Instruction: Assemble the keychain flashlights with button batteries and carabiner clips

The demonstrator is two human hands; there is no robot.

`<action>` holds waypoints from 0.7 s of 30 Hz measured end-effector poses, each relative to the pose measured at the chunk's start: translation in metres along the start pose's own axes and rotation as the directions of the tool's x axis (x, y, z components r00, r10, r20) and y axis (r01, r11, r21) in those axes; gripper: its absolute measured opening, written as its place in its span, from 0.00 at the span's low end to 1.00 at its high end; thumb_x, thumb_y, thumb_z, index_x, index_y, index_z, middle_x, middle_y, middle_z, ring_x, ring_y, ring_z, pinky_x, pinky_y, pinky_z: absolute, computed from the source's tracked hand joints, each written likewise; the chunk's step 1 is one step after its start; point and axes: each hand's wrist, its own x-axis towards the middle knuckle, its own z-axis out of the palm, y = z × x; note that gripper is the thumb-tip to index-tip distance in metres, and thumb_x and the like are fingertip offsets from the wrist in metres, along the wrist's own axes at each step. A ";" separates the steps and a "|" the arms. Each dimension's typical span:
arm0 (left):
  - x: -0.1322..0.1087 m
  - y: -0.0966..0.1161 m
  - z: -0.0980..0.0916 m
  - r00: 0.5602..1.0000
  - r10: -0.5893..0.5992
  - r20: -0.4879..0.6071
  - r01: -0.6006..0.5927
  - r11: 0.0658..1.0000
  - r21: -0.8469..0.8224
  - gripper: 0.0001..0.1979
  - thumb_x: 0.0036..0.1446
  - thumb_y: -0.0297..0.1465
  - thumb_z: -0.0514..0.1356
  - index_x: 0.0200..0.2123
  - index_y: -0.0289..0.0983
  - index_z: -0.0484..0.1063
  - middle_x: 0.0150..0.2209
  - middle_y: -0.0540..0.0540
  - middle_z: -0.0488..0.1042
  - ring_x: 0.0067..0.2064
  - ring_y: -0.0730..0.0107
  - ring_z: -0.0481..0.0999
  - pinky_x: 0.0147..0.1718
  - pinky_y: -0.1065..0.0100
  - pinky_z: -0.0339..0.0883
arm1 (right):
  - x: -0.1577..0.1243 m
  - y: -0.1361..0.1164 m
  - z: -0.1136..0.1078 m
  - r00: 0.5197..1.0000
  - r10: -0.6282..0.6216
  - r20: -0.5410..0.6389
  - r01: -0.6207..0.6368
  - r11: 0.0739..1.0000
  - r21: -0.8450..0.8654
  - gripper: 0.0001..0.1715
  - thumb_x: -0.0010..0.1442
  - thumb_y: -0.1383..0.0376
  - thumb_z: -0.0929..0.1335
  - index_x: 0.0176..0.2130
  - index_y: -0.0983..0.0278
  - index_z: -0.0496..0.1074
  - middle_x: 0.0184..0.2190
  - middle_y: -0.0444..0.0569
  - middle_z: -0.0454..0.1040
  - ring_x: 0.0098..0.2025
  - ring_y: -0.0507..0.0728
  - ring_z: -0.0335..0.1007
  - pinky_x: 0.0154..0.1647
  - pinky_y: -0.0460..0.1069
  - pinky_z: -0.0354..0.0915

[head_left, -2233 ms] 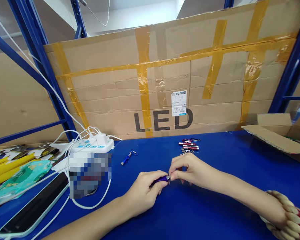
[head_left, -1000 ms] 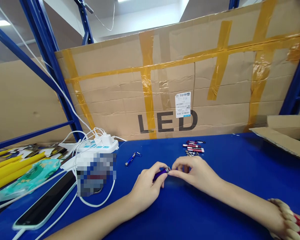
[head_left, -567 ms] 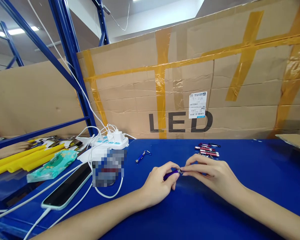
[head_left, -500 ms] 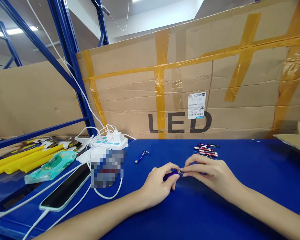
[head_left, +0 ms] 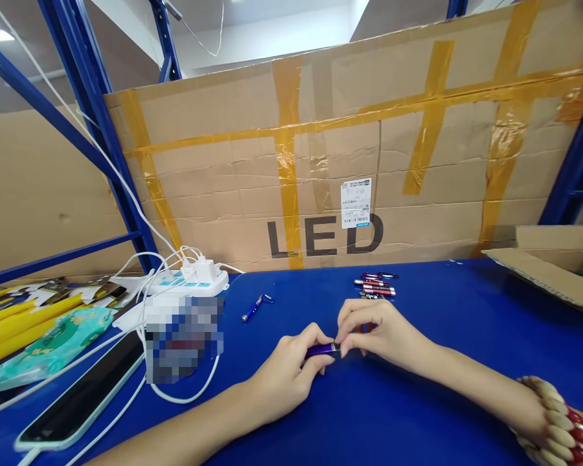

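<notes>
My left hand (head_left: 284,372) is closed around a small purple pen-shaped flashlight (head_left: 319,351), resting on the blue table (head_left: 418,401). My right hand (head_left: 376,331) pinches the flashlight's silver end with thumb and fingertips. Whatever small part sits between those fingertips is hidden. Just beyond my right hand lies a small pile of red and purple mini flashlights (head_left: 376,284). A single blue mini flashlight (head_left: 253,307) with a clip lies to the left of my hands.
A taped cardboard sheet marked LED (head_left: 330,162) stands along the table's back. A white power strip (head_left: 189,278) with chargers and cables, a phone (head_left: 82,398), yellow tubes (head_left: 14,327) and a teal packet are at the left. An open carton (head_left: 548,265) sits at the right.
The view swung left and then back right. My hands stayed joined on the purple flashlight, shifting slightly nearer to me; my right fingertips stay at its end.
</notes>
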 end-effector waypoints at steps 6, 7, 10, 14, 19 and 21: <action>0.000 0.001 0.000 0.999 0.036 -0.025 -0.033 0.994 0.106 0.05 0.58 0.25 0.51 0.30 0.39 0.61 0.27 0.51 0.71 0.27 0.70 0.72 0.29 0.72 0.64 | -0.003 0.002 0.010 0.984 0.178 0.009 -0.177 0.968 0.177 0.15 0.44 0.56 0.74 0.22 0.66 0.75 0.27 0.45 0.69 0.19 0.46 0.62 0.17 0.44 0.63; 0.000 0.000 0.000 0.998 0.046 -0.033 -0.042 0.990 0.131 0.05 0.58 0.25 0.51 0.30 0.39 0.61 0.27 0.50 0.71 0.28 0.69 0.72 0.30 0.72 0.64 | -0.003 0.002 0.011 0.979 0.205 0.014 -0.204 0.961 0.187 0.14 0.45 0.57 0.73 0.22 0.66 0.75 0.27 0.45 0.70 0.18 0.46 0.62 0.17 0.44 0.62; 0.000 -0.003 0.001 0.994 0.089 -0.057 -0.077 0.980 0.182 0.05 0.58 0.25 0.51 0.30 0.39 0.61 0.31 0.47 0.74 0.31 0.67 0.74 0.33 0.70 0.66 | -0.004 0.000 0.013 0.951 0.307 0.031 -0.307 0.934 0.182 0.12 0.46 0.60 0.72 0.23 0.67 0.74 0.25 0.44 0.70 0.17 0.45 0.62 0.16 0.43 0.59; 0.000 -0.005 0.002 0.988 0.139 -0.065 -0.122 0.969 0.213 0.06 0.59 0.24 0.51 0.30 0.39 0.61 0.34 0.45 0.75 0.36 0.65 0.75 0.39 0.69 0.67 | -0.005 -0.006 0.013 0.850 0.512 0.122 -0.526 0.833 0.170 0.16 0.46 0.55 0.72 0.25 0.67 0.74 0.14 0.39 0.63 0.13 0.44 0.54 0.12 0.41 0.49; 0.001 -0.003 0.000 0.993 0.112 -0.044 -0.102 0.978 0.183 0.06 0.59 0.24 0.51 0.37 0.39 0.65 0.37 0.47 0.75 0.35 0.67 0.75 0.36 0.70 0.66 | -0.005 -0.010 0.012 0.806 0.571 0.158 -0.592 0.772 0.231 0.19 0.45 0.52 0.73 0.23 0.67 0.74 0.12 0.38 0.60 0.14 0.43 0.50 0.12 0.40 0.46; 0.002 -0.003 0.000 0.996 0.074 -0.041 -0.067 0.987 0.147 0.08 0.59 0.24 0.50 0.40 0.40 0.65 0.36 0.48 0.75 0.32 0.69 0.74 0.33 0.71 0.66 | -0.004 -0.009 0.011 0.817 0.560 0.140 -0.577 0.788 0.217 0.19 0.46 0.52 0.72 0.24 0.67 0.74 0.12 0.38 0.61 0.14 0.44 0.51 0.12 0.40 0.47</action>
